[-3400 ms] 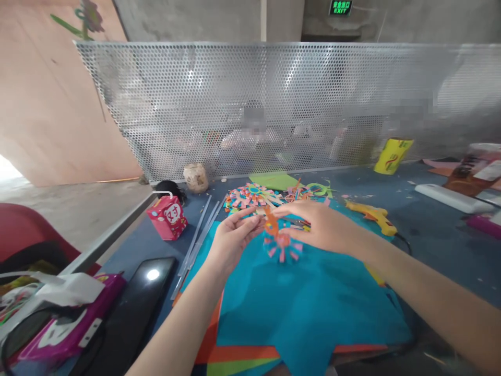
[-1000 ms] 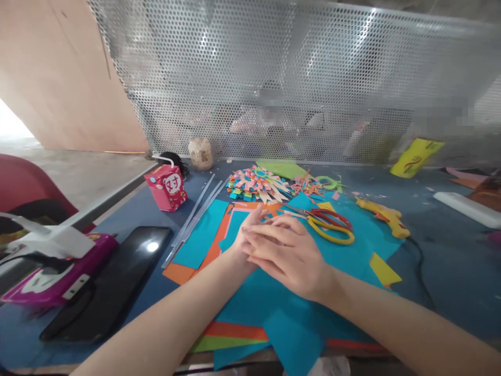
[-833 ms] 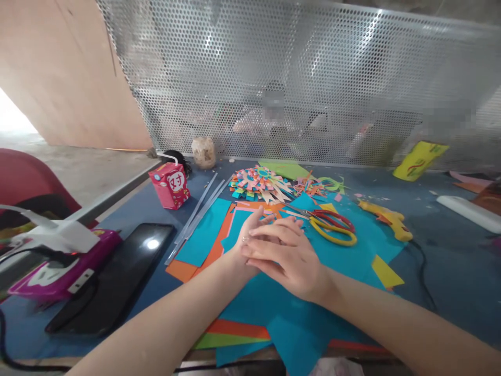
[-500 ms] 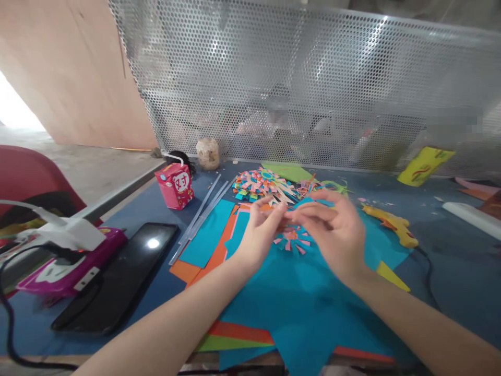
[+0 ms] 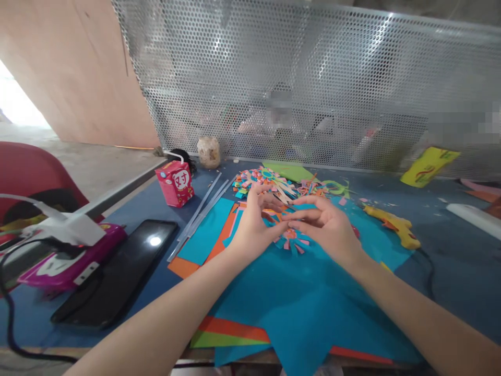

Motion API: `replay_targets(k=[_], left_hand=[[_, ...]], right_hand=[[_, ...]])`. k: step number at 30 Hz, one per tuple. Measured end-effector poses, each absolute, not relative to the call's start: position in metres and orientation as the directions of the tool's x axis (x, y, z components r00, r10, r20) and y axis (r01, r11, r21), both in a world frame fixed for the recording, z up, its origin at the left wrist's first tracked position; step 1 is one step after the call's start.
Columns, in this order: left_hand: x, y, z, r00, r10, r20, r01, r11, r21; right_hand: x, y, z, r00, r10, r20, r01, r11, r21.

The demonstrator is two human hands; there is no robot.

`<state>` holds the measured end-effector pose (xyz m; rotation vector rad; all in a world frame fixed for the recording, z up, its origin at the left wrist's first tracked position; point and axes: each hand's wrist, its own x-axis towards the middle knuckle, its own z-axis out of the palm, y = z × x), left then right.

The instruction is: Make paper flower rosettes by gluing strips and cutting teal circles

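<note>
My left hand (image 5: pixel 254 222) and my right hand (image 5: pixel 332 227) meet at the fingertips above a large sheet of blue paper (image 5: pixel 305 303). Both hands have curled fingers, thumb tips pressed close together; anything pinched there is too small or hidden to name. Just below the fingertips lies a fringed paper flower (image 5: pixel 293 243) in pink, orange and blue, partly covered by my hands. Behind them is a pile of fringed paper flowers (image 5: pixel 258 178). A small red object (image 5: pixel 355 232) peeks out beside my right hand, mostly hidden.
To the right lies a yellow glue gun (image 5: pixel 393 224) with its cord, and a yellow packet (image 5: pixel 428 166) behind. Clear glue sticks (image 5: pixel 201 211), a red drink carton (image 5: pixel 175 183), a phone (image 5: pixel 117 271) and a purple power strip (image 5: pixel 74 261) are on the left. A perforated metal panel (image 5: pixel 250 78) borders the back.
My hands have dropped slightly, and their fingers have shifted, with the thumb tips now together. The small red object beside my right hand has come into sight.
</note>
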<state>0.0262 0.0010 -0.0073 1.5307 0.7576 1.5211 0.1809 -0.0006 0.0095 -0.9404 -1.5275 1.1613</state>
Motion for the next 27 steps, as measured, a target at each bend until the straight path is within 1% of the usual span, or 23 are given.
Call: replay_targets(k=[2,5,7,11,13,15,16,17,18,19,20,21,22,23,24,27], left_hand=[[0.026,0.001,-0.007,0.08,0.862,0.5,-0.085,-0.494,0.865],[0.026,0.0,-0.007,0.083,0.829,0.553,0.015,-0.556,0.831],[0.027,-0.002,-0.007,0.084,0.807,0.585,0.047,-0.59,0.806],[0.027,-0.005,-0.006,0.073,0.801,0.594,0.013,-0.596,0.803],[0.028,-0.005,-0.004,0.087,0.812,0.577,-0.045,-0.576,0.816],[0.029,-0.005,-0.002,0.114,0.844,0.523,-0.152,-0.506,0.849],[0.03,-0.004,-0.001,0.125,0.87,0.477,-0.224,-0.444,0.868],[0.031,-0.004,0.001,0.132,0.898,0.419,-0.303,-0.366,0.88],[0.032,-0.003,0.002,0.139,0.926,0.35,-0.383,-0.276,0.882],[0.033,-0.003,0.004,0.155,0.951,0.269,-0.459,-0.171,0.872],[0.034,-0.003,0.006,0.187,0.966,0.181,-0.525,-0.057,0.849],[0.034,-0.003,0.007,0.231,0.968,0.096,-0.574,0.056,0.817],[0.035,-0.003,0.009,0.285,0.958,0.027,-0.607,0.159,0.779],[0.035,-0.004,0.01,0.339,0.941,-0.022,-0.628,0.244,0.739],[0.035,-0.004,0.011,0.38,0.923,-0.053,-0.644,0.305,0.702],[0.033,-0.007,0.013,0.419,0.905,-0.072,-0.677,0.364,0.639]], right_hand=[[0.182,0.0,0.01,-0.234,0.95,0.206,0.019,0.217,-0.976],[0.185,0.002,0.01,-0.281,0.955,0.095,0.0,0.099,-0.995],[0.186,0.003,0.01,-0.289,0.956,0.041,-0.037,0.031,-0.999],[0.186,0.006,0.009,-0.263,0.965,-0.012,-0.133,-0.048,-0.99],[0.187,0.008,0.008,-0.256,0.967,-0.013,-0.139,-0.05,-0.989],[0.188,0.008,0.008,-0.224,0.973,0.059,-0.082,0.042,-0.996],[0.188,0.008,0.008,-0.182,0.973,0.139,-0.026,0.136,-0.99],[0.189,0.007,0.008,-0.124,0.961,0.248,0.052,0.255,-0.965],[0.19,0.005,0.008,-0.065,0.924,0.377,0.151,0.382,-0.912],[0.191,0.004,0.009,-0.026,0.86,0.509,0.263,0.497,-0.827],[0.192,0.002,0.009,-0.016,0.783,0.622,0.374,0.582,-0.722],[0.193,0.002,0.009,-0.034,0.712,0.702,0.471,0.631,-0.617],[0.194,0.001,0.009,-0.076,0.66,0.747,0.541,0.656,-0.525],[0.195,0.002,0.008,-0.131,0.638,0.759,0.584,0.668,-0.461],[0.196,0.003,0.007,-0.183,0.634,0.752,0.601,0.677,-0.424],[0.198,0.008,0.003,-0.294,0.654,0.697,0.582,0.701,-0.412]])
